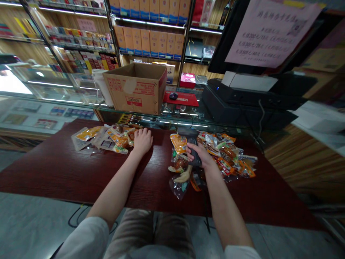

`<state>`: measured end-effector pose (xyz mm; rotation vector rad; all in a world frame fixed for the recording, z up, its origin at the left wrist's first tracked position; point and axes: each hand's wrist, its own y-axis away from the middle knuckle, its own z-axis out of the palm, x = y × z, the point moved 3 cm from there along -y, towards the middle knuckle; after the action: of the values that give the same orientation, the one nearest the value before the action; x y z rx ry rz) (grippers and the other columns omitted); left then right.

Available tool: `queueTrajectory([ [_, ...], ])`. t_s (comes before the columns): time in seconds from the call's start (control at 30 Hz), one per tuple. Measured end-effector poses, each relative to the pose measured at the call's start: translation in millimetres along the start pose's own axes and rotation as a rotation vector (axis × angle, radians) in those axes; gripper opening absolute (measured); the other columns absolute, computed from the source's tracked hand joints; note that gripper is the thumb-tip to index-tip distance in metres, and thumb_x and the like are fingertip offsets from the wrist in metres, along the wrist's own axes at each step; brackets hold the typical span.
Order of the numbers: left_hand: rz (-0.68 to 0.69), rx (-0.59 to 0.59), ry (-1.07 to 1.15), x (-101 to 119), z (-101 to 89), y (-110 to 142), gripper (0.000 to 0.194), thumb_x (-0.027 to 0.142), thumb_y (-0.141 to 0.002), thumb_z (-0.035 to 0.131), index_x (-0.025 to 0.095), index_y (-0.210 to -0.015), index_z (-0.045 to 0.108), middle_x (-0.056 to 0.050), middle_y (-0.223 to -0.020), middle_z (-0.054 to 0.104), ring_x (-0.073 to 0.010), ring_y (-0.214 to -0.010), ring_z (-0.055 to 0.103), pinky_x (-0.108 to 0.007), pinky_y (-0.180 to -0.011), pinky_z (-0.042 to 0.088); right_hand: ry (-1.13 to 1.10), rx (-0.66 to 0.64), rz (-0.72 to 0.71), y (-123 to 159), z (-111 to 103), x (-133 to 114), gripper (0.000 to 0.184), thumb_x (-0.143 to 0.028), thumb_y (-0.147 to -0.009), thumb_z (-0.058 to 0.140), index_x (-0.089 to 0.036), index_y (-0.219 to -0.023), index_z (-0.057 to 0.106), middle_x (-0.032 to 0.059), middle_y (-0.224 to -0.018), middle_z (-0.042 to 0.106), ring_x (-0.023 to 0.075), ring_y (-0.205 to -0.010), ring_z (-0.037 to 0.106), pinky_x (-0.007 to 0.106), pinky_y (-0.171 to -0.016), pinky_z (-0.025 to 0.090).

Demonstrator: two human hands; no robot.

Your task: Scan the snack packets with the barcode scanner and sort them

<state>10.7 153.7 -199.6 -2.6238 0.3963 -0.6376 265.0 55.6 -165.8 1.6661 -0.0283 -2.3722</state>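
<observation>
Scanner in the right hand, packets under the left

The right hand (pixel 201 154) is closed round the handle of a dark scanner (pixel 188 133), held over the near-left side of the right pile of packets (pixel 229 154). The left hand (pixel 143 141) lies palm down at the right edge of the left pile of packets (pixel 118 138), fingers bent; whether it pinches a packet I cannot tell. Both piles rest on the dark red table (pixel 159 172), with a bare strip between them.

To work the scanner well here, I would face its head squarely to one label at a time, draw that packet clear of its neighbours, and pull the film flat, since creases and glare could spoil a reading. Keeping the two piles well apart should prevent mix-ups.

The packets look glossy and crumpled, mostly clear film with orange, white and green printing, and brown food showing through several. A clear packet (pixel 183 180) with a pale piece inside lies nearest the person. The scanner has a broad head above a thick handle, partly covered by the fingers.
</observation>
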Motion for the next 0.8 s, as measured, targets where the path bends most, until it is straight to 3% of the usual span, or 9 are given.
queueTrajectory([
  [0.07, -0.016, -0.025, -0.019, -4, 7.8, 3, 0.029, 0.014, -0.085, 0.046, 0.016, -0.104, 0.067, -0.023, -0.125, 0.060, -0.0432, -0.130, 0.041, -0.066, -0.110, 0.014, 0.000, 0.020, -0.001, 0, -7, -3, 0.040, -0.040, -0.067, 0.080, -0.021, -0.080, 0.047, -0.0097, -0.056, 0.049, 0.0042, -0.035, 0.038, 0.019, -0.036, 0.035],
  [0.2, -0.060, 0.063, -0.016, -15, 11.0, 4, 0.036, 0.011, -0.083, 0.042, 0.010, -0.110, 0.067, -0.026, -0.129, 0.057, -0.0420, -0.136, 0.037, -0.063, -0.115, 0.006, -0.008, 0.047, -0.011, 2, -23, -9, 0.038, -0.039, -0.069, 0.079, -0.022, -0.088, 0.051, -0.0098, -0.057, 0.050, 0.0044, -0.037, 0.040, 0.019, -0.037, 0.036],
  [0.33, -0.049, 0.095, 0.065, 1, 10.9, 2, 0.036, 0.015, -0.083, 0.048, 0.009, -0.114, 0.065, -0.025, -0.134, 0.053, -0.0403, -0.141, 0.029, -0.059, -0.117, 0.003, -0.034, 0.098, -0.029, 5, -41, -15, 0.041, -0.038, -0.068, 0.081, -0.021, -0.092, 0.053, -0.0101, -0.057, 0.049, 0.0042, -0.037, 0.040, 0.019, -0.037, 0.036],
  [0.43, -0.076, -0.038, 0.250, 30, 24.5, -3, 0.029, 0.029, -0.087, 0.053, 0.015, -0.109, 0.065, -0.021, -0.127, 0.059, -0.0372, -0.132, 0.041, -0.055, -0.115, 0.021, -0.051, 0.123, -0.038, 6, -51, -18, 0.043, -0.039, -0.067, 0.081, -0.021, -0.096, 0.055, -0.0105, -0.057, 0.048, 0.0039, -0.037, 0.039, 0.019, -0.037, 0.035],
  [0.5, -0.239, -0.213, 0.375, 45, 40.7, -8, 0.028, 0.043, -0.084, 0.061, 0.018, -0.095, 0.067, -0.018, -0.118, 0.064, -0.0384, -0.124, 0.049, -0.053, -0.108, 0.032, -0.053, 0.122, -0.044, 6, -57, -19, 0.043, -0.039, -0.068, 0.080, -0.021, -0.098, 0.056, -0.0103, -0.058, 0.049, 0.0041, -0.037, 0.039, 0.019, -0.037, 0.034],
  [0.6, -0.401, -0.421, 0.427, 62, 61.6, -17, 0.036, 0.053, -0.073, 0.072, 0.018, -0.072, 0.063, -0.017, -0.110, 0.067, -0.0425, -0.123, 0.051, -0.052, -0.103, 0.035, -0.052, 0.116, -0.049, 5, -64, -18, 0.042, -0.040, -0.068, 0.080, -0.021, -0.097, 0.056, -0.0101, -0.058, 0.050, 0.0042, -0.037, 0.039, 0.020, -0.038, 0.034],
  [0.7, -0.509, -0.440, 0.527, 66, 73.0, -26, 0.037, 0.043, -0.059, 0.084, 0.018, -0.062, 0.058, -0.016, -0.108, 0.068, -0.0457, -0.129, 0.046, -0.049, -0.102, 0.036, -0.043, 0.118, -0.049, 4, -66, -16, 0.041, -0.040, -0.068, 0.080, -0.021, -0.095, 0.056, -0.0101, -0.058, 0.050, 0.0044, -0.038, 0.039, 0.020, -0.038, 0.034],
  [0.8, -0.567, -0.453, 0.835, 67, 82.7, -28, 0.036, 0.027, -0.055, 0.087, 0.018, -0.057, 0.052, -0.014, -0.094, 0.070, -0.0409, -0.123, 0.052, -0.042, -0.094, 0.043, -0.041, 0.115, -0.037, 3, -63, -15, 0.040, -0.039, -0.069, 0.080, -0.021, -0.095, 0.055, -0.0099, -0.057, 0.050, 0.0049, -0.038, 0.040, 0.020, -0.038, 0.035],
])
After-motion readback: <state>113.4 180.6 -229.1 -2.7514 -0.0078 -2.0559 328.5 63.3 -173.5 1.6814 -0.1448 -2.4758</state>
